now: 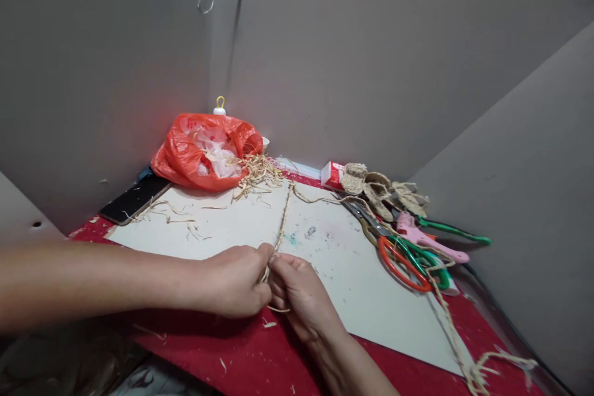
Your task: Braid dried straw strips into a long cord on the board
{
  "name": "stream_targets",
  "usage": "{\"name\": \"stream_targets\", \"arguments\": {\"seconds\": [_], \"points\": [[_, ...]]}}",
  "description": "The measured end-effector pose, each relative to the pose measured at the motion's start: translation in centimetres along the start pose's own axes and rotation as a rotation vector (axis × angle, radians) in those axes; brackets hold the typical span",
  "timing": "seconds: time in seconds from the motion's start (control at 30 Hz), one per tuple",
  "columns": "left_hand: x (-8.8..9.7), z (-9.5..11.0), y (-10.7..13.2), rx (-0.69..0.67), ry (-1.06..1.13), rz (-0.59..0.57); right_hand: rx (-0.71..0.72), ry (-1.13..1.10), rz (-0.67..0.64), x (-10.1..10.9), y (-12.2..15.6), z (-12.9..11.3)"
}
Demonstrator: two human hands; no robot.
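A thin braided straw cord (284,218) runs across a white board (232,223) from the far edge toward me. Both hands meet at its near end. My left hand (232,281) is closed in a pinch on the cord's loose strands. My right hand (297,291) is closed beside it, fingers gripping the same strands, thumb against the left hand's fingertips. A few straw ends stick out below the hands.
A red plastic bag (204,148) with loose straw (255,173) sits at the back corner, a dark phone (134,198) to its left. On the right lie woven straw pieces (380,189), red- and green-handled scissors (403,253), a pink glue gun (424,235) and another braid (457,346). Grey walls enclose the red table (241,352).
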State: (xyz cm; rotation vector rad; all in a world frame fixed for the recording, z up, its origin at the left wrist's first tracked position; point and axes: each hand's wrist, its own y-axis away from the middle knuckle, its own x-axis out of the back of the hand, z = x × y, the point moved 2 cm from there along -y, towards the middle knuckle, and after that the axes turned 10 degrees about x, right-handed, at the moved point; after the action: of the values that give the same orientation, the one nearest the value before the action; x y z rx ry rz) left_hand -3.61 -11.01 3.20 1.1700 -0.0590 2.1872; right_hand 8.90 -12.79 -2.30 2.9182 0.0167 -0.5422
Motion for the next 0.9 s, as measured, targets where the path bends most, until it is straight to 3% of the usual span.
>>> {"name": "stream_targets", "arguments": {"seconds": [0.07,0.17,0.2,0.27,0.37,0.43,0.63,0.8,0.9], "points": [[1.3,-0.4,0.3,0.008,0.084,0.012,0.003,-0.012,-0.026,0.0,0.0,-0.2],[3.5,-0.9,-0.1,-0.010,0.182,0.234,-0.005,-0.017,-0.063,0.0,0.0,-0.3],[3.8,-1.0,-0.5,-0.009,0.220,0.261,-0.007,-0.016,-0.074,0.1,0.0,-0.4],[3.3,-1.5,-1.6,0.054,0.370,0.110,-0.011,-0.017,-0.093,0.2,0.0,-0.4],[1.0,-2.0,-3.1,0.224,0.759,-0.329,-0.020,-0.003,-0.126,0.3,-0.1,-0.4],[-0.2,-2.2,-3.7,0.281,0.936,-0.469,-0.027,0.035,-0.146,0.4,-0.3,-0.5],[-0.2,-2.7,-4.4,0.290,0.848,-0.528,-0.054,0.182,-0.197,1.0,-0.5,-0.6],[-0.1,-2.8,-5.1,0.141,0.718,-0.509,-0.082,0.263,-0.261,1.4,-0.3,-1.0],[-0.5,-3.2,-5.7,0.068,0.628,-0.477,-0.095,0.304,-0.235,1.6,-0.3,-1.1]]}}
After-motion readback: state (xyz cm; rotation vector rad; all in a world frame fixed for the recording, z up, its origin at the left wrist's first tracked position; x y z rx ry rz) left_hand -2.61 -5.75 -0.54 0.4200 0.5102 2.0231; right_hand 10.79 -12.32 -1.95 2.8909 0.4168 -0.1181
